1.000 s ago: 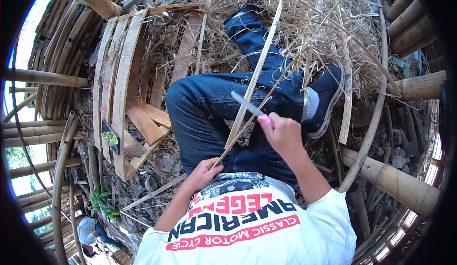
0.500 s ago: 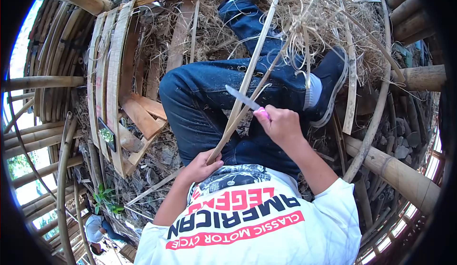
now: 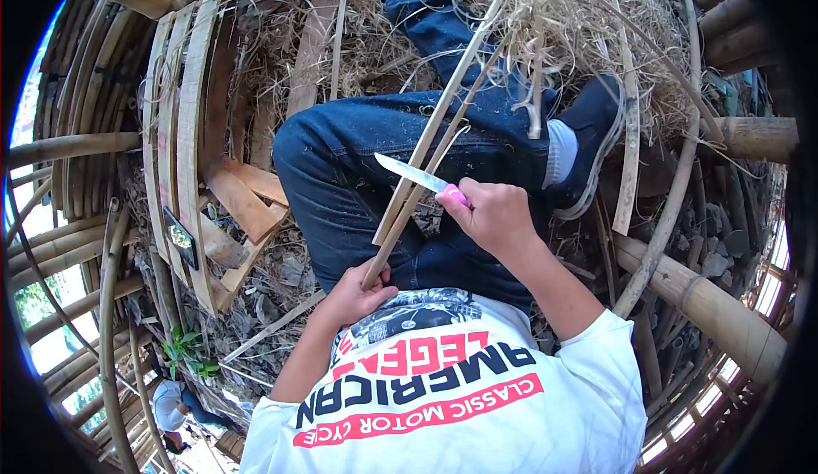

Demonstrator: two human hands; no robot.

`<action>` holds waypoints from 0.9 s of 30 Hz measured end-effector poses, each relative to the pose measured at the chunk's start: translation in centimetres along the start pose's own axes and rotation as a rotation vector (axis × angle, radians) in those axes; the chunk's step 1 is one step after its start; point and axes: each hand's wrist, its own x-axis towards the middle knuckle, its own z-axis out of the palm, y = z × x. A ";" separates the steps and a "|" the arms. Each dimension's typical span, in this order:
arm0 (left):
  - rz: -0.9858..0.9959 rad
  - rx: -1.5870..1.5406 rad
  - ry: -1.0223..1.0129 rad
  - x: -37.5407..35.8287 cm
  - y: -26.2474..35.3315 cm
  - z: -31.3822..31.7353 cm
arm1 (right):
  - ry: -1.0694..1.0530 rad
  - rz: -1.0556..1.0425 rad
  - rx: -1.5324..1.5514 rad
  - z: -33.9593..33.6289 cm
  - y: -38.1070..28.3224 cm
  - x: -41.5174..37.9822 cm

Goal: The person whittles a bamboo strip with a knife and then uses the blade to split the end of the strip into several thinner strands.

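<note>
My left hand (image 3: pixel 358 295) is closed around the lower end of a narrow bamboo strip (image 3: pixel 409 210), close to my waist. That strip runs up and away over my thigh, with a thin curled shaving on its edge. Beside it lies a second, paler bamboo strip (image 3: pixel 447 99), whose lower end stops short of my left hand. My right hand (image 3: pixel 497 214) grips the pink handle of a knife (image 3: pixel 411 173). The blade points left and crosses over both strips, above my jeans.
Loose bamboo shavings (image 3: pixel 579 40) heap around my feet. To the left stands a slatted wooden frame (image 3: pixel 198 133) with a phone (image 3: pixel 181 240) on it. Thick bamboo poles (image 3: pixel 699 304) lie at the right. Another person (image 3: pixel 170 406) is at the lower left.
The paler strip's lower end has come away from my left hand and the narrow strip. The knife has moved left, with its blade now across both strips.
</note>
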 end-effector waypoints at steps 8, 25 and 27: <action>0.007 -0.057 -0.013 -2.8 2.7 -0.1 | 0.011 -0.017 0.202 -1.8 -3.2 1.4; 0.107 -0.266 0.168 -5.2 3.3 -1.9 | 0.042 0.253 0.635 2.9 -5.1 2.2; 0.137 -0.268 0.218 -5.9 3.4 -2.5 | -0.034 0.311 0.884 4.6 -4.9 2.5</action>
